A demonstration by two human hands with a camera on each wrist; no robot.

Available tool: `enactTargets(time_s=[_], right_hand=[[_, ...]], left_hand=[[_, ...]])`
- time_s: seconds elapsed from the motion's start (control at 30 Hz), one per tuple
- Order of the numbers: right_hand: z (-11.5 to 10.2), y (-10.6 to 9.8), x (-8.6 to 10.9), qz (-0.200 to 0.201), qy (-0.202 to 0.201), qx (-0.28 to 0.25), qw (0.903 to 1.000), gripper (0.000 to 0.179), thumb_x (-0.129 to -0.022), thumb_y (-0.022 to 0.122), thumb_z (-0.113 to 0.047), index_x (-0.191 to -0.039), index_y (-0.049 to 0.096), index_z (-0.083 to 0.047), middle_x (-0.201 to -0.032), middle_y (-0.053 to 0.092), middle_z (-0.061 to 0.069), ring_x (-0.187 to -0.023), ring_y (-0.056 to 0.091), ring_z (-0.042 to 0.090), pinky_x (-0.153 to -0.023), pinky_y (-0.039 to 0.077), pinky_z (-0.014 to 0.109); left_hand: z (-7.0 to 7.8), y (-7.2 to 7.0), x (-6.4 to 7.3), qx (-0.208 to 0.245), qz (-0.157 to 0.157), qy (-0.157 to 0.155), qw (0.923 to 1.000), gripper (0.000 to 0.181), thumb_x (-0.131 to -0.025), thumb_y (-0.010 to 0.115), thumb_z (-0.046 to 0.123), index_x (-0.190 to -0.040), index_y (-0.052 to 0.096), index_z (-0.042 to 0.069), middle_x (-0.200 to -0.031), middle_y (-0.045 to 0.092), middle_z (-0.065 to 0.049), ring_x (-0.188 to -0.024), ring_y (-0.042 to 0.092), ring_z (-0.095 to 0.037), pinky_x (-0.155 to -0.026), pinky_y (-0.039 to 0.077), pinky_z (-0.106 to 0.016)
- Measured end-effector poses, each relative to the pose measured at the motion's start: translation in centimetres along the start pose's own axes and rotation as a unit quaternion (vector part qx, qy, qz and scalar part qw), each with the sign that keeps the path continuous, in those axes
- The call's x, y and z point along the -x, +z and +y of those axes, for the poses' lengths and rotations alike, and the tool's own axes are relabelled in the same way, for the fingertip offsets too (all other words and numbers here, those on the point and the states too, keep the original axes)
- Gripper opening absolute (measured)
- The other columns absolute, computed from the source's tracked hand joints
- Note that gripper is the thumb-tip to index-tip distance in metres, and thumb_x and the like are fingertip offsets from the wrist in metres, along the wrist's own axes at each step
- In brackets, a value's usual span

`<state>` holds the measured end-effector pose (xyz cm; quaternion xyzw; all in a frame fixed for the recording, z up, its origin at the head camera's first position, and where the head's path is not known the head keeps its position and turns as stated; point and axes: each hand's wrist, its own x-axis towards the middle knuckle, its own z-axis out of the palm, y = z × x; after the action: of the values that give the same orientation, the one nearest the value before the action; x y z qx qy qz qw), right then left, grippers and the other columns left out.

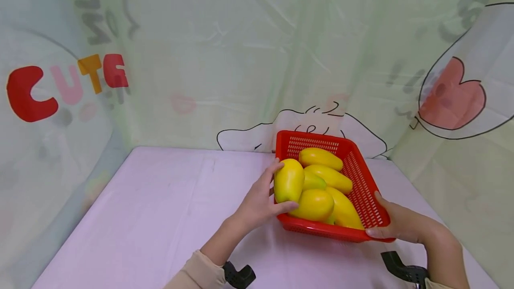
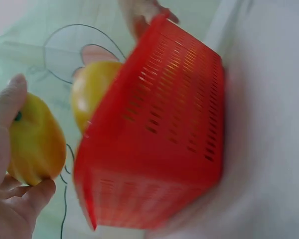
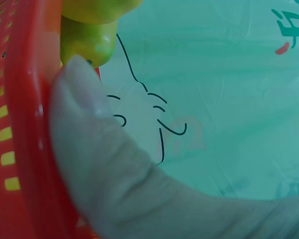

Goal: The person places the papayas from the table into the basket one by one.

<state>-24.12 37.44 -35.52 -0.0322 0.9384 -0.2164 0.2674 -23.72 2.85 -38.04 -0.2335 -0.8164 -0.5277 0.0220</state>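
My left hand [image 1: 259, 200] grips a yellow mango [image 1: 289, 180] between thumb and fingers, at the left rim of the red plastic basket [image 1: 333, 234]. In the left wrist view the gripped mango [image 2: 36, 142] shows a small green stem spot and stands apart from the basket wall. With my right hand [image 1: 405, 222] I hold the basket's near right corner, and the thumb [image 3: 99, 134] lies over the rim in the right wrist view. Several more yellow mangoes [image 1: 327, 177] lie in the basket, some tinged green. The right hand's fingers under the rim are mostly hidden.
The basket rests on a table with a pale pink cover [image 1: 180, 208], towards its right side. Behind and at both sides hangs a printed curtain [image 1: 201, 57] with letters and cartoon drawings. A black wrist mount [image 1: 240, 275] is strapped to each forearm.
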Motion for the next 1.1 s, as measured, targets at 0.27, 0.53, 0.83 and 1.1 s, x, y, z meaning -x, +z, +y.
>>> enactTargets(time_s=[0.27,0.53,0.83,1.1], right_hand=[[-0.3,0.0,0.1,0.006,0.003,0.006,1.0000,0.122,-0.074,0.069,-0.059,-0.147,-0.003,0.007,-0.143,0.020,0.041,-0.114,0.038,0.050,-0.082,0.053,0.055],[-0.2,0.0,0.1,0.003,0.002,0.004,1.0000,0.121,-0.075,0.069,-0.058,-0.147,-0.003,0.007,-0.142,0.021,0.042,-0.112,0.039,0.049,-0.081,0.053,0.054],[-0.2,0.1,0.2,0.002,0.008,0.007,0.9999,0.121,-0.074,0.068,-0.060,-0.147,-0.004,0.006,-0.144,0.018,0.041,-0.115,0.036,0.051,-0.083,0.052,0.056],[-0.2,0.0,-0.1,0.000,0.013,0.018,0.9997,0.121,-0.073,0.068,-0.061,-0.146,0.000,0.009,-0.142,0.021,0.042,-0.114,0.037,0.051,-0.082,0.051,0.058]], left_hand=[[-0.7,0.6,0.1,-0.182,0.011,0.050,0.9819,0.088,-0.077,0.072,0.047,-0.150,0.025,0.029,-0.153,0.022,-0.003,-0.133,0.043,-0.023,-0.102,0.045,-0.036],[-0.8,1.5,0.3,-0.244,0.065,0.072,0.9650,0.087,-0.078,0.075,0.040,-0.149,0.026,0.029,-0.141,0.028,-0.006,-0.126,0.044,-0.020,-0.096,0.049,-0.027],[-1.0,2.2,0.3,-0.230,0.123,0.078,0.9623,0.056,-0.081,0.074,0.032,-0.123,0.040,0.019,-0.129,0.039,-0.001,-0.110,0.056,-0.014,-0.091,0.050,-0.022],[-1.1,2.6,-0.1,-0.212,0.151,0.080,0.9622,0.044,-0.082,0.073,0.030,-0.120,0.052,0.020,-0.117,0.045,-0.001,-0.110,0.055,-0.013,-0.088,0.052,-0.022]])
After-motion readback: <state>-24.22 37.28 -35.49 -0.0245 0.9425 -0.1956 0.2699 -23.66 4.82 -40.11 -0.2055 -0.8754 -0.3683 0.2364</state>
